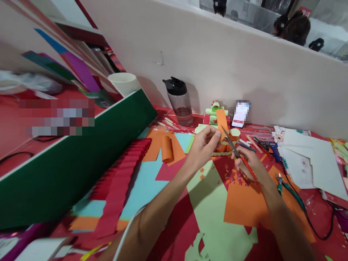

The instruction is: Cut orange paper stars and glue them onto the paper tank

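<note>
Between the fingers of my left hand (203,145) is an orange paper strip (221,119), held upright. My right hand (248,161) grips red-handled scissors (248,168), their blades pointing up and left beside the strip's lower part. Whether the blades touch the paper I cannot tell. Behind my hands stands a small paper model (216,114) of green and red rolls, partly hidden. Small orange stars (202,172) and red star cut-outs (241,179) lie below on green and red paper. An orange sheet (244,203) rests under my right forearm.
A dark green board (81,156) slants along the left, near pleated red paper (122,174). A water bottle (179,103) and a lit phone (241,114) stand by the white partition (212,61). Pliers (290,190), a blue glue gun (273,148) and white sheets (312,159) lie right.
</note>
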The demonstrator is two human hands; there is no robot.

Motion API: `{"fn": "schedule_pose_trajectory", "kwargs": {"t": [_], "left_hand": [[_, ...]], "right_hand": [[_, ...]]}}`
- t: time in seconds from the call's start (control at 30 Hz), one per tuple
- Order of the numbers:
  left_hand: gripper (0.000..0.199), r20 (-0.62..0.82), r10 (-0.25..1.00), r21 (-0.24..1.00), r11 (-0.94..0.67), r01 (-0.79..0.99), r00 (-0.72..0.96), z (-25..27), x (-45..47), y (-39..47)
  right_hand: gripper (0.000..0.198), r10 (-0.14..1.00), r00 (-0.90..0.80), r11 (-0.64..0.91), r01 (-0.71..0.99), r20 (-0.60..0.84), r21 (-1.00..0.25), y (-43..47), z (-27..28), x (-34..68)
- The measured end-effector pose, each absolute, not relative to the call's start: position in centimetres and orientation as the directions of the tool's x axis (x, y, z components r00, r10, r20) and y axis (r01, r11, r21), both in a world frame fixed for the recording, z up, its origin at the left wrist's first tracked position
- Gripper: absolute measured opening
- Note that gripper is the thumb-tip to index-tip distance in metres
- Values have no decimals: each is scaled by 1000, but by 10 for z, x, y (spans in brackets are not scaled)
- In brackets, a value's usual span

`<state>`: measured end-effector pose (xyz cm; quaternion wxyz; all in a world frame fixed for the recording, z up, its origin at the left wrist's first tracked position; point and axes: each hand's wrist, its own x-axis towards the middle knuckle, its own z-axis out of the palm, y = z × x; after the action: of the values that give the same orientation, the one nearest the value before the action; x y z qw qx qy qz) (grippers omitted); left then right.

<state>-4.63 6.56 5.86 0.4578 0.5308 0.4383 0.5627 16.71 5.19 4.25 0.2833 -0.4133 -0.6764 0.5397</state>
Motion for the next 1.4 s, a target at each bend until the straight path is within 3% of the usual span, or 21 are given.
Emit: {"fn": "schedule_pose_trajectory", "kwargs": {"t": [0.27, 0.57, 1.4], "left_hand": [[40, 176, 984, 980, -175, -90, 5, 55, -43, 63], [42, 109, 991, 978, -122, -171, -81, 57, -35, 60], [39, 126, 985, 974, -146, -173, -118, 60, -29, 56]], "right_hand": [[68, 879, -470, -4, 173, -86, -985, 49, 40, 161], [81, 880, -466, -48, 94, -87, -994, 38, 47, 149], [76, 908, -413, -42, 65, -65, -997, 37, 45, 146]]}}
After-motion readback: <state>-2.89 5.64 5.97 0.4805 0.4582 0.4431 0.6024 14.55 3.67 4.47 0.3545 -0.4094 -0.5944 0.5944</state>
